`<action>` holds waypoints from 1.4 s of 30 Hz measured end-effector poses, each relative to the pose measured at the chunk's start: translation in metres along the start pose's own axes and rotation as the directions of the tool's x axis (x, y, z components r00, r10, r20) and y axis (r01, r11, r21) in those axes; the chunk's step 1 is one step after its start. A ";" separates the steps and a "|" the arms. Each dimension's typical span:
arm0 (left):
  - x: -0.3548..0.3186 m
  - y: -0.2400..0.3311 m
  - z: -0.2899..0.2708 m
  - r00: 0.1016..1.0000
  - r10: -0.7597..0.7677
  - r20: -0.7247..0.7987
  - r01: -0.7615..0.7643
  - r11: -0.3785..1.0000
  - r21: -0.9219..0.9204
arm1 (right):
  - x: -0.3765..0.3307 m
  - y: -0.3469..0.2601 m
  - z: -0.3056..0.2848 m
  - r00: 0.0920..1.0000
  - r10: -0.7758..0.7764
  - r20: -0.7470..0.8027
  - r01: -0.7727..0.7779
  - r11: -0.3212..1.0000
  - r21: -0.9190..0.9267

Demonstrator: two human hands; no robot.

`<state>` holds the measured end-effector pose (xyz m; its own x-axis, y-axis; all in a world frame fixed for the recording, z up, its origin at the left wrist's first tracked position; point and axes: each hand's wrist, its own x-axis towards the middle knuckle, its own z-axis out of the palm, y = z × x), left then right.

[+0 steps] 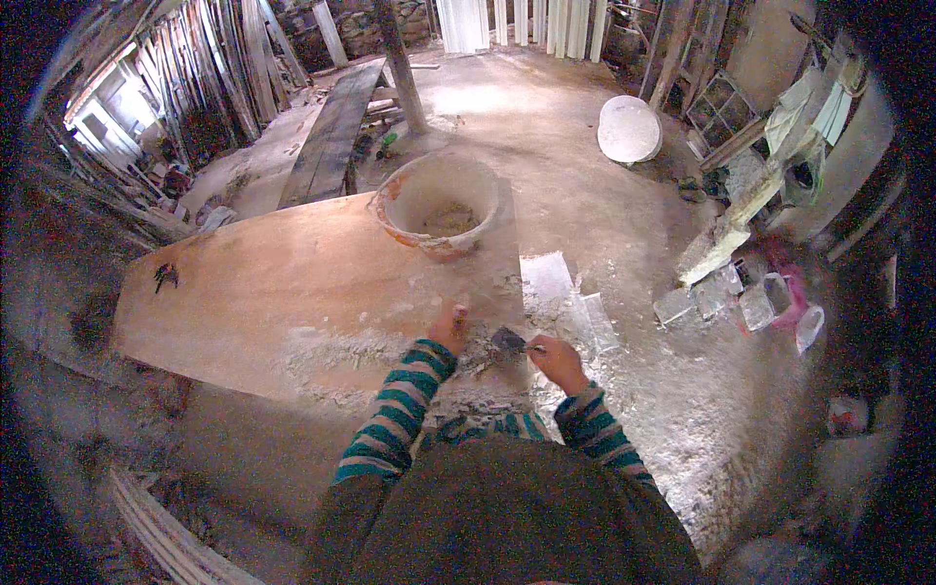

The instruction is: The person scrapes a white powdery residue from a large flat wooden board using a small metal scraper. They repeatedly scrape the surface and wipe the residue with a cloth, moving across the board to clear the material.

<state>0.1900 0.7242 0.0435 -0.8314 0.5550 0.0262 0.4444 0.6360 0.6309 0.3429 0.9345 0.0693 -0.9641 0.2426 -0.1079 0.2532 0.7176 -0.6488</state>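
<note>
My right hand (559, 364) grips a small scraper by its handle. The scraper's dark, flat blade (508, 340) points left, over the plaster-smeared near right part of a wooden board (244, 268). Just left of the blade, my left hand (448, 331) is closed above the board. A small pale tip shows at its top, but I cannot make out what the fingers hold. Crumbly white plaster residue (336, 356) lies along the board's near side. Beyond my hands, a large plaster-coated tub (395, 229) stands on the board with some material at its bottom.
A small dark tool (167, 277) lies at the board's left end. Behind it stretches a long dark bench (327, 136) beside a wooden post (400, 68). A round white object (629, 130) sits on the floor, and clear plastic containers (717, 292) lie at the right.
</note>
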 end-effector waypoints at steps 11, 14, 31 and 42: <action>-0.016 0.022 0.080 0.982 0.108 0.154 0.149 0.054 -0.987 | -0.066 -0.001 -0.042 0.962 0.225 -0.157 -0.238 0.969 -0.065; -0.030 -0.015 0.057 0.996 0.083 -0.031 -0.067 0.479 -0.875 | -0.083 -0.021 -0.018 0.945 0.311 -0.098 -0.303 0.949 0.088; -0.164 -0.347 -0.296 0.815 -0.250 -0.523 0.257 0.965 -0.060 | -0.119 -0.127 0.097 0.671 0.507 -0.540 -0.497 0.849 0.180; -0.130 -0.266 -0.172 0.994 -0.111 0.011 0.104 0.958 0.267 | -0.150 -0.226 0.158 0.696 0.457 -0.554 -0.426 0.884 0.193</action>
<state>0.1227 0.3901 0.0059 -0.8717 0.4873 -0.0525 0.4288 0.8101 0.3998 0.4172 0.6327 0.1126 -0.5113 0.8582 0.0459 0.6189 0.4047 -0.6732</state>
